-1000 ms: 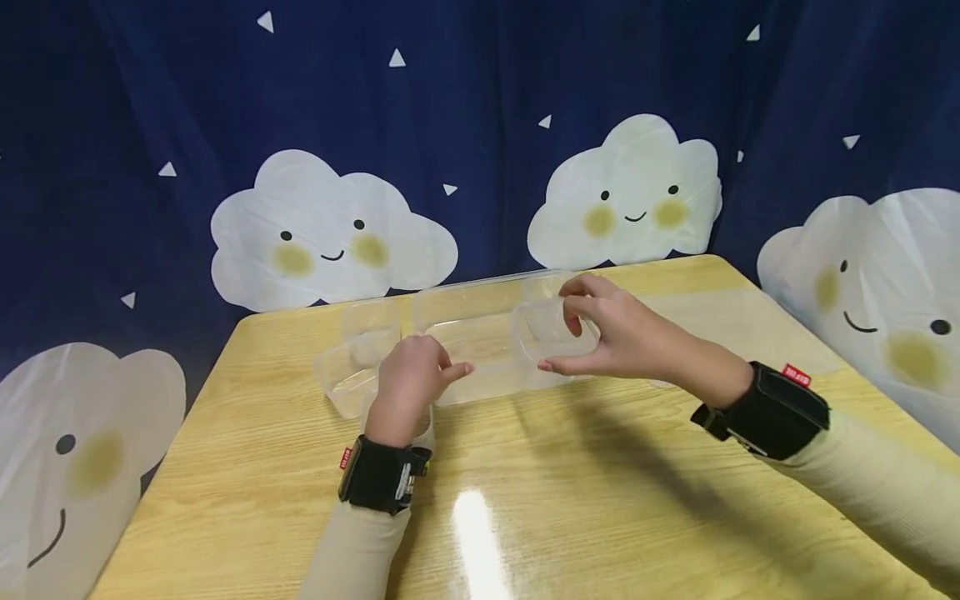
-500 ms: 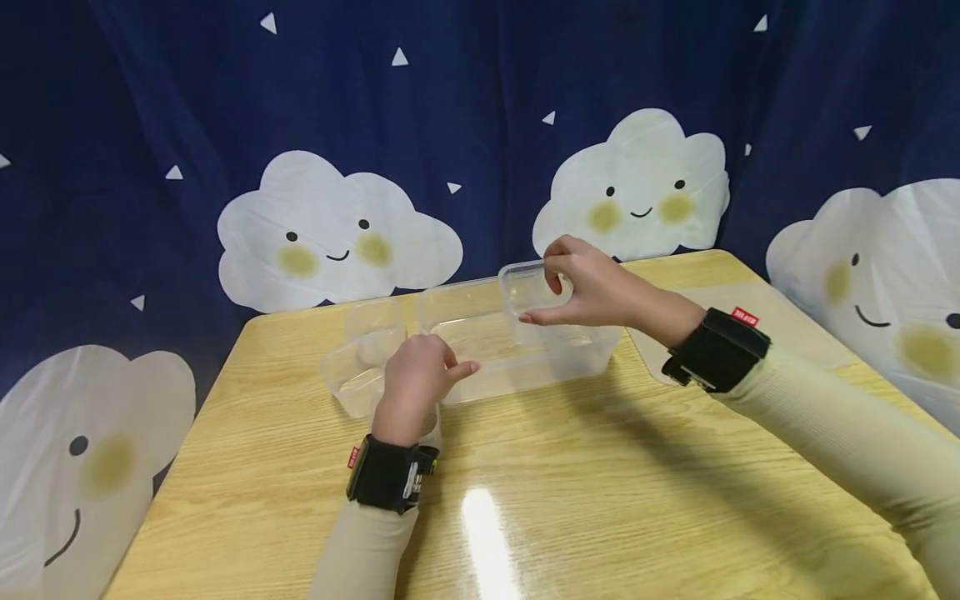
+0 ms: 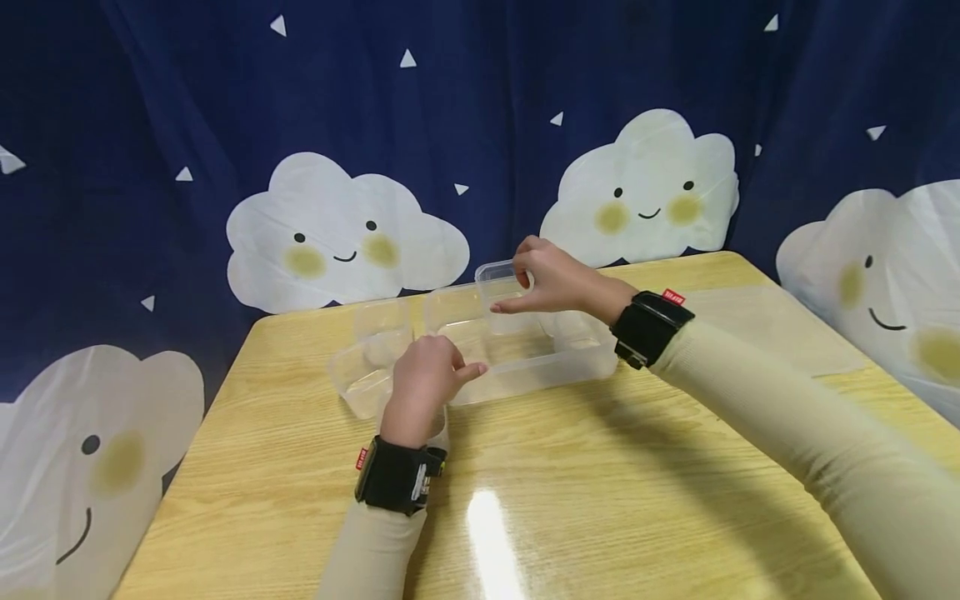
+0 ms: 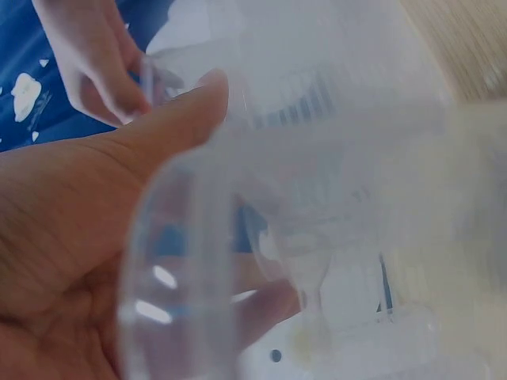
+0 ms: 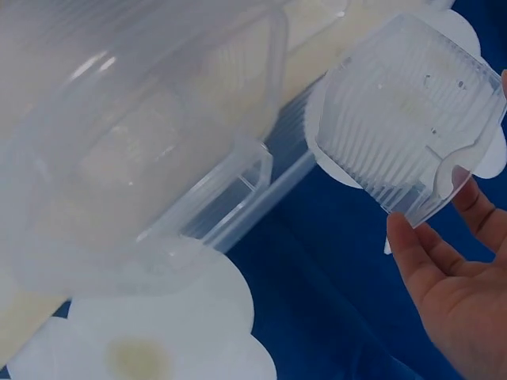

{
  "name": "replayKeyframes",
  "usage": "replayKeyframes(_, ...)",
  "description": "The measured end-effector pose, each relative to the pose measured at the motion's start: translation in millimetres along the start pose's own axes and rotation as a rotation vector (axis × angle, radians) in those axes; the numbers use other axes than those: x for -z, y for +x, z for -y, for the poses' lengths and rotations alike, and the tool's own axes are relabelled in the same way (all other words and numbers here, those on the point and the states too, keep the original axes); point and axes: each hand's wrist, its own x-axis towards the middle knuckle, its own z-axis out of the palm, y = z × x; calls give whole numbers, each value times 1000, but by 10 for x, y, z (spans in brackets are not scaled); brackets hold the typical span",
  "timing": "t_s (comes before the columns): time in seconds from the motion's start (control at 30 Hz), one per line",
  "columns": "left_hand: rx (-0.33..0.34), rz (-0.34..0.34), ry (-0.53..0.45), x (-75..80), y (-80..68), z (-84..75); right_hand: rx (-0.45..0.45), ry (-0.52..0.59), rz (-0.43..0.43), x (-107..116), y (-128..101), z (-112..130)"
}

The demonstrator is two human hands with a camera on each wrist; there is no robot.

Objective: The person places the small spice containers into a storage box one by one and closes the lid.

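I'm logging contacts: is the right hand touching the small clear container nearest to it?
Touching. In the right wrist view, the right hand holds the small clear container by its edge.

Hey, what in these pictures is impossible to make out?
Left hand, head view: its own back hides most fingers, so its grip is unclear.
Clear thing beneath it, head view: mostly covered by that hand and its wristband.
Near plastic, left wrist view: too blurred to tell its full shape.
Right hand, right wrist view: partly cut off by the right edge.
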Motion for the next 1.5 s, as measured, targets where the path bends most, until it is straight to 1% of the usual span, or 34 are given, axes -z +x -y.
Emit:
replayKeyframes(0.27,-5,-14,15,-14,3,3,-42,2,55,-222,110,-77)
replayKeyframes(0.53,-15,-19,10,-7,0,15,-41,-78,151,-411,127,-103)
replayKeyframes(0.7,-20,-25,12,-19,14,17,-41,-94,174,-436,106,-77)
replayKeyframes(0.8,-20,-25,16,-20,18,17,-57,-96,183,-455,110,-79)
replayKeyframes(0.93,-18,-32,21,-21,14,17,-87,-127,198,-488,118,-91)
replayKeyframes(1.07,-8,-25,16,-21,11,18,-100,-149,211,-496,119,-92)
replayKeyframes(1.23,-1,-21,2,-24,18,22,-113,-145,234,-494,138,-97)
replayKeyframes(1.37,-2,-23,-3,-20,14,17,-141,-131,257,-489,157,-103)
replayKeyframes(1.5,-1,-23,-2,-15,10,9,-162,-114,262,-482,170,-111)
